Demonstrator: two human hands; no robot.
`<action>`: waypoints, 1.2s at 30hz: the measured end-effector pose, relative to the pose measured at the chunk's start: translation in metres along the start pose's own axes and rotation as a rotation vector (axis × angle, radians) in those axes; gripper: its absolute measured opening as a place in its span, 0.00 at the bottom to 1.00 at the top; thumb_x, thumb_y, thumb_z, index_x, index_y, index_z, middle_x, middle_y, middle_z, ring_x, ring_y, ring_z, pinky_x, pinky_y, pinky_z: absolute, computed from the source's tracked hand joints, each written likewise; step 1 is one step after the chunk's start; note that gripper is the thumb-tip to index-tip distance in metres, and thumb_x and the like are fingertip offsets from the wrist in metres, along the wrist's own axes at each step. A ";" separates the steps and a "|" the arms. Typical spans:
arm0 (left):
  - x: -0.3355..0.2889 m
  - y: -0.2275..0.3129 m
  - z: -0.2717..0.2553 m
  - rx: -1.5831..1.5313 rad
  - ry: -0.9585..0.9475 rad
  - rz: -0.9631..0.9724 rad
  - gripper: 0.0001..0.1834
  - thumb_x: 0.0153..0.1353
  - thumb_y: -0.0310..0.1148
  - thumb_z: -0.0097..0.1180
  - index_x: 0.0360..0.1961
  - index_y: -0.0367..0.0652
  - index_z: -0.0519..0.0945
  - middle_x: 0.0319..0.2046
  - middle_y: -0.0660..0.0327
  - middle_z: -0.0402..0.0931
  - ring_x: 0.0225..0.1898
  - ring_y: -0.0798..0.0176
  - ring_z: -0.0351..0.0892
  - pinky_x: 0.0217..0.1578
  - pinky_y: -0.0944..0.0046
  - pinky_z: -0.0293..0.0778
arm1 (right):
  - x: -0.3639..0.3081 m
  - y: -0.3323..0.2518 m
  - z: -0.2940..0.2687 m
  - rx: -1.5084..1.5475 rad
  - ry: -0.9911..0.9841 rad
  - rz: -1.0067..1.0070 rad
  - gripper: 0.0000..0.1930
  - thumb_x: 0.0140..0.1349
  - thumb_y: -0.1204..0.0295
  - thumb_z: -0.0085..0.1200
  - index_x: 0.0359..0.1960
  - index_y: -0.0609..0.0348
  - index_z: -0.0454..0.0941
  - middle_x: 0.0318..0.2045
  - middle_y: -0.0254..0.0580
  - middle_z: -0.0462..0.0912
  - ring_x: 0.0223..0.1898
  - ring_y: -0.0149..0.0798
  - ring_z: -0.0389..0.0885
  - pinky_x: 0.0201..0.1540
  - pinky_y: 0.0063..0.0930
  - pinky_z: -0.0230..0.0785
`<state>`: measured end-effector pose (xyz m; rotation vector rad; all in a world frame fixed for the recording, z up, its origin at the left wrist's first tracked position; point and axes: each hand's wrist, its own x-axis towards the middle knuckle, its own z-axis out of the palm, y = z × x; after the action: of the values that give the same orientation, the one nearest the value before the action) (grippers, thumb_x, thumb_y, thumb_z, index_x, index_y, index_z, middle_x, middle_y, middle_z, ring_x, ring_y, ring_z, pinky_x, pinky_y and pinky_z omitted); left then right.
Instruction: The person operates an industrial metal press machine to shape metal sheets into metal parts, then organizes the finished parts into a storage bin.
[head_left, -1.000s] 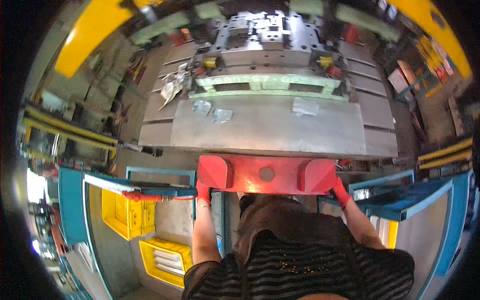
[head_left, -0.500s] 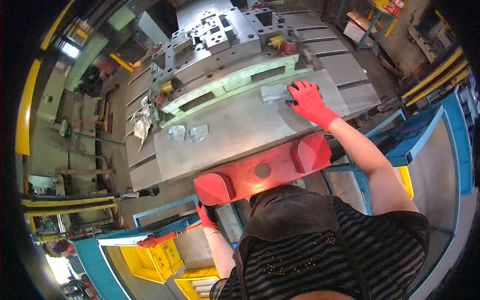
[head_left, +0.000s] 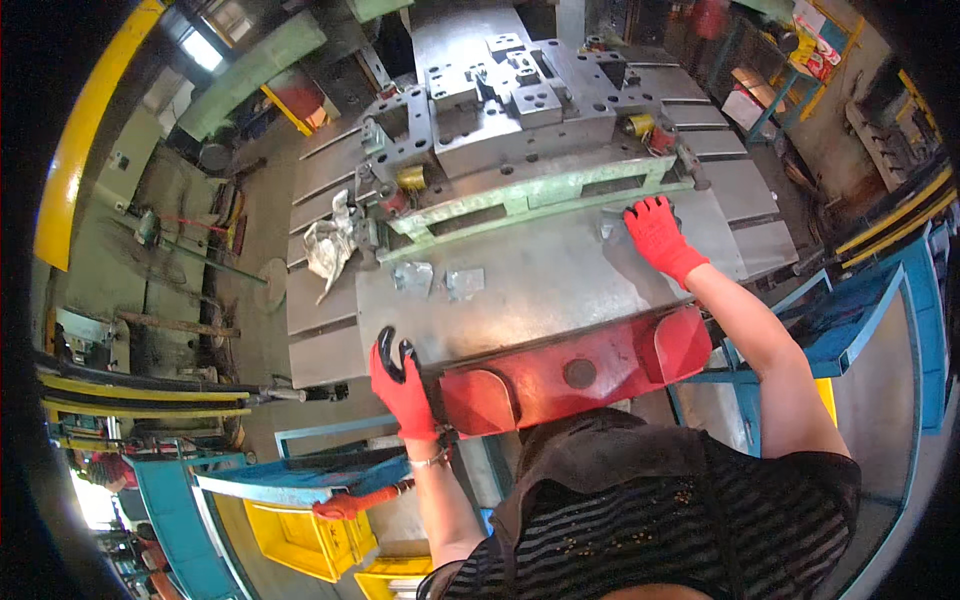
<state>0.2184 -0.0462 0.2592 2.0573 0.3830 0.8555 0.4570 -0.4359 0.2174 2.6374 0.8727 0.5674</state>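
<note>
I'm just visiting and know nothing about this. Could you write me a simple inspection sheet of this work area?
Surface: bare metal plate, with a pale green bar along its far edge and a metal block assembly beyond.
Things at the hands: thin piece by the right hand, partly hidden; red panel along the plate's near edge.
Clutter: two small flat pieces on the plate; crumpled pale material left of it.
Hands: both red-gloved; right over the plate, grip unclear; left hand open, near the panel's left end.
Cables: nothing clearly seen.
Surroundings: yellow crate at lower left; blue frames on both sides.
</note>
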 end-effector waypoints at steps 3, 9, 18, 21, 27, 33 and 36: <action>0.059 0.034 0.033 -0.050 -0.064 0.124 0.19 0.53 0.22 0.54 0.49 0.35 0.74 0.47 0.50 0.73 0.50 0.51 0.71 0.54 0.58 0.63 | 0.001 0.013 -0.001 0.021 -0.033 0.057 0.10 0.50 0.71 0.47 0.35 0.54 0.75 0.34 0.44 0.74 0.40 0.44 0.71 0.47 0.42 0.59; 0.175 0.080 0.108 0.094 -0.082 0.556 0.25 0.47 0.25 0.58 0.50 0.39 0.73 0.48 0.49 0.71 0.53 0.45 0.67 0.56 0.52 0.61 | 0.007 0.010 -0.009 0.071 0.027 0.100 0.08 0.49 0.70 0.48 0.32 0.54 0.74 0.32 0.43 0.74 0.39 0.43 0.72 0.45 0.43 0.60; 0.285 0.131 0.253 0.688 -0.068 0.626 0.22 0.48 0.48 0.59 0.37 0.42 0.79 0.48 0.51 0.72 0.54 0.47 0.67 0.52 0.48 0.62 | 0.000 0.020 -0.011 0.152 0.261 0.002 0.06 0.45 0.70 0.50 0.25 0.55 0.74 0.28 0.42 0.73 0.36 0.43 0.71 0.42 0.42 0.62; 0.293 0.137 0.275 0.946 -0.161 0.510 0.21 0.49 0.51 0.56 0.37 0.47 0.81 0.48 0.55 0.73 0.54 0.50 0.68 0.51 0.49 0.65 | -0.014 0.007 -0.007 0.186 0.286 -0.009 0.05 0.44 0.70 0.50 0.23 0.54 0.74 0.27 0.41 0.73 0.36 0.43 0.71 0.42 0.42 0.62; 0.294 0.132 0.251 0.708 0.053 0.614 0.16 0.47 0.43 0.58 0.32 0.41 0.80 0.37 0.53 0.76 0.44 0.48 0.74 0.45 0.50 0.69 | -0.015 0.015 -0.015 0.229 0.325 0.020 0.03 0.42 0.70 0.50 0.21 0.53 0.74 0.26 0.40 0.72 0.36 0.43 0.71 0.41 0.42 0.61; 0.193 0.110 0.156 0.324 -0.022 0.786 0.11 0.43 0.31 0.60 0.29 0.39 0.77 0.37 0.50 0.75 0.43 0.45 0.71 0.46 0.51 0.66 | -0.022 0.032 -0.046 0.710 0.381 0.321 0.08 0.42 0.73 0.58 0.26 0.56 0.75 0.30 0.43 0.75 0.36 0.44 0.73 0.38 0.39 0.64; 0.121 0.067 0.131 0.447 -0.119 0.747 0.12 0.43 0.32 0.60 0.30 0.40 0.76 0.44 0.50 0.72 0.50 0.43 0.65 0.52 0.48 0.61 | -0.046 0.026 -0.011 1.189 0.365 0.645 0.09 0.44 0.74 0.63 0.28 0.58 0.77 0.30 0.40 0.77 0.35 0.38 0.76 0.35 0.33 0.66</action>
<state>0.3935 -0.0988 0.3129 2.7081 -0.3258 1.1379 0.4308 -0.4827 0.2250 4.0590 0.4510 0.8872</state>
